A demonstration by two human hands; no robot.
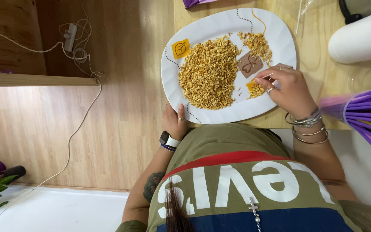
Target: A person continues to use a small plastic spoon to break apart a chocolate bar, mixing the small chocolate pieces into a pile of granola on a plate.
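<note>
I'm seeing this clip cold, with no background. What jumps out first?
A white oval plate sits on the wooden table, heaped with small golden-yellow bits. The right hand picks at a smaller pile near the plate's edge, with a thin stick pinched in its fingers, while the left hand grips the rim. Purple sheets lie rolled at the right.

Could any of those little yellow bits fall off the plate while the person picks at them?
Possibly. The white oval plate seems to jut over the edge of the wooden table, steadied only by the left hand, so a nudge might tip it. The big heap of small yellow-orange crumbs reaches close to the rim near that hand, so bits could spill. The right hand pinches a thin stick by the smaller pile; a quick flick might scatter crumbs.
</note>
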